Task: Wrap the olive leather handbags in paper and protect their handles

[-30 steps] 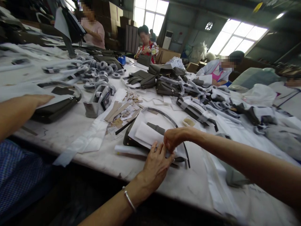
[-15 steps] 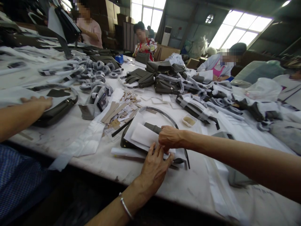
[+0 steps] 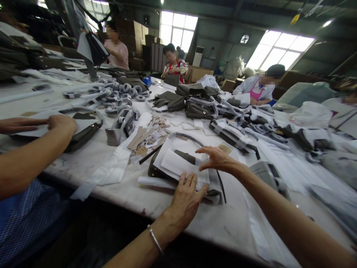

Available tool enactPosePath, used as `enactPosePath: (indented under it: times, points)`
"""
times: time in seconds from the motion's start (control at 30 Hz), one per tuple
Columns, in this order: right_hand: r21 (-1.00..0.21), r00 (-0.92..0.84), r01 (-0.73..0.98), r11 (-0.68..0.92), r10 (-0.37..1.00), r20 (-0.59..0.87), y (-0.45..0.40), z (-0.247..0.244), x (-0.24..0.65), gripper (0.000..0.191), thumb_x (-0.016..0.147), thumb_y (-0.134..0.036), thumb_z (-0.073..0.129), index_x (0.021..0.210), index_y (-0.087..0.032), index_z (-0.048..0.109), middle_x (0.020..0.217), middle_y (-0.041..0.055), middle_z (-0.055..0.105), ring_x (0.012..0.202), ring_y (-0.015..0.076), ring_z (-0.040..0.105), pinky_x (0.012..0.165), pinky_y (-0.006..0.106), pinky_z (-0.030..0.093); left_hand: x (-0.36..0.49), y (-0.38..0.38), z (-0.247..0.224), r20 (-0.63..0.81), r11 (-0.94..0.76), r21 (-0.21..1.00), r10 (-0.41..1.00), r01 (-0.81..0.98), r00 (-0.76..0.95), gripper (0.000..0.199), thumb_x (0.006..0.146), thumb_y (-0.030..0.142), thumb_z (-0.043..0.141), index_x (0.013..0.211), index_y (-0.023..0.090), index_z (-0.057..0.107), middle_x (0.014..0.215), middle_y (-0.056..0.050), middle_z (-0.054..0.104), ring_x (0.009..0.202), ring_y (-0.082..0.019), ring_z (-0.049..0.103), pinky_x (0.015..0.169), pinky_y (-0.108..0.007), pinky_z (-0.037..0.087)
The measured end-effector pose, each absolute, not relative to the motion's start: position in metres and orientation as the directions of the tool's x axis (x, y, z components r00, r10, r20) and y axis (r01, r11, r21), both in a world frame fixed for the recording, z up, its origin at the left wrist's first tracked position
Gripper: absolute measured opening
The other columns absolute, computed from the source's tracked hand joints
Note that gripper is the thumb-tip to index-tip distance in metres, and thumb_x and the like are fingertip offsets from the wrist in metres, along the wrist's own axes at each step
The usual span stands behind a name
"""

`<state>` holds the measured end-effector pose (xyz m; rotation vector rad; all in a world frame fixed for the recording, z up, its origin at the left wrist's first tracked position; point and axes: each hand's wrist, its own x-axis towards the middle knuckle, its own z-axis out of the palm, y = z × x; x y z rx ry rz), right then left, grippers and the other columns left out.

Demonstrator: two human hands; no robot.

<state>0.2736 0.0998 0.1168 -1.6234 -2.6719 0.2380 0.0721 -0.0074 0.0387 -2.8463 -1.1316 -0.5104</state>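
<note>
**Two hands at a paper-covered bag**

In the head view, the bag (image 3: 154, 168) lies on the counter (image 3: 228, 227), near its front edge, with white paper (image 3: 176, 163) over much of it. Its handle (image 3: 192, 137) arches on the far side.

The left hand (image 3: 187, 197), with a bracelet (image 3: 155, 241) on its wrist, lies palm down at the near side of the bag, its fingertips on the paper. Its grip is open, the fingers slightly spread. The right hand (image 3: 216, 160) is over the bag's right part, its grip open, with thumb and fingers apart; whether they touch anything is not clear.

A white roll (image 3: 156, 182) lies along the bag's near side, and a dark strip (image 3: 150, 154) sticks out at its left. Beyond that strip are card pieces (image 3: 143, 138). A small dish (image 3: 225, 149) sits just beyond the right hand, and a grey-wrapped item (image 3: 262, 171) lies beside the right forearm.

At the left, a co-worker's hands (image 3: 63, 124) are on paper over a second bag (image 3: 83, 137). More dark bags (image 3: 196, 108) and wrapped coils (image 3: 126, 88) are heaped farther back, near a blue box (image 3: 147, 80). Other people (image 3: 175, 70) are around the far side of the counter.
</note>
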Motion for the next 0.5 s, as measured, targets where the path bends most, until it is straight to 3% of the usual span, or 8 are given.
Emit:
enactPosePath:
  times: [0.07, 0.13, 0.23, 0.33, 0.4, 0.5]
  points:
    - [-0.140, -0.405, 0.908, 0.395, 0.913, -0.053, 0.084, 0.106, 0.275, 0.063, 0.070, -0.045, 0.082, 0.126, -0.023, 0.062, 0.121, 0.0105, 0.068, 0.110, 0.0293, 0.063, 0.096, 0.041, 0.044, 0.072, -0.007, 0.039, 0.315, -0.735, 0.082, 0.659, 0.673, 0.683, 0.038, 0.096, 0.024, 0.045, 0.134, 0.027, 0.052, 0.133, -0.017, 0.057, 0.126, -0.028, 0.051, 0.110, -0.051, 0.033]
    - [-0.125, -0.305, 0.942, 0.311, 0.950, 0.062, 0.071, 0.101, 0.273, 0.055, 0.075, -0.039, 0.078, 0.124, -0.021, 0.062, 0.120, 0.0133, 0.069, 0.111, 0.0321, 0.062, 0.098, 0.047, 0.043, 0.071, -0.007, 0.039, 0.324, -0.735, 0.085, 0.658, 0.672, 0.679, 0.038, 0.096, 0.024, 0.046, 0.133, 0.028, 0.053, 0.133, -0.016, 0.057, 0.126, -0.028, 0.052, 0.111, -0.050, 0.032]
    - [-0.286, -0.167, 0.926, 0.248, 0.946, 0.279, 0.054, 0.096, 0.264, 0.042, 0.086, -0.040, 0.065, 0.123, -0.020, 0.062, 0.120, 0.0127, 0.068, 0.112, 0.0300, 0.062, 0.099, 0.047, 0.045, 0.072, -0.009, 0.035, 0.361, -0.736, 0.093, 0.653, 0.671, 0.666, 0.039, 0.096, 0.024, 0.047, 0.135, 0.028, 0.051, 0.134, -0.015, 0.057, 0.128, -0.027, 0.051, 0.112, -0.050, 0.030]
    - [-0.409, -0.129, 0.876, 0.256, 0.941, 0.312, 0.038, 0.078, 0.249, 0.034, 0.093, -0.038, 0.052, 0.121, -0.022, 0.062, 0.121, 0.0099, 0.068, 0.113, 0.0264, 0.063, 0.100, 0.043, 0.048, 0.075, -0.010, 0.032, 0.378, -0.738, 0.108, 0.650, 0.666, 0.659, 0.044, 0.094, 0.024, 0.049, 0.137, 0.018, 0.047, 0.134, -0.016, 0.057, 0.129, -0.029, 0.049, 0.114, -0.051, 0.027]
    - [-0.349, -0.164, 0.897, 0.271, 0.937, 0.308, 0.031, 0.057, 0.241, 0.033, 0.094, -0.030, 0.045, 0.119, -0.019, 0.064, 0.122, 0.0118, 0.068, 0.114, 0.0274, 0.062, 0.102, 0.046, 0.047, 0.071, -0.006, 0.036, 0.368, -0.757, 0.137, 0.638, 0.639, 0.677, 0.043, 0.094, 0.027, 0.052, 0.133, 0.011, 0.049, 0.129, -0.017, 0.060, 0.126, -0.027, 0.052, 0.115, -0.047, 0.028]
    - [-0.193, -0.221, 0.936, 0.294, 0.919, 0.327, 0.027, 0.031, 0.237, 0.035, 0.095, -0.026, 0.041, 0.120, -0.017, 0.064, 0.125, 0.0145, 0.066, 0.117, 0.0299, 0.060, 0.104, 0.049, 0.045, 0.046, 0.013, 0.053, 0.362, -0.775, 0.171, 0.624, 0.608, 0.693, 0.034, 0.094, 0.032, 0.056, 0.123, 0.013, 0.054, 0.117, -0.011, 0.067, 0.116, -0.020, 0.059, 0.113, -0.037, 0.033]
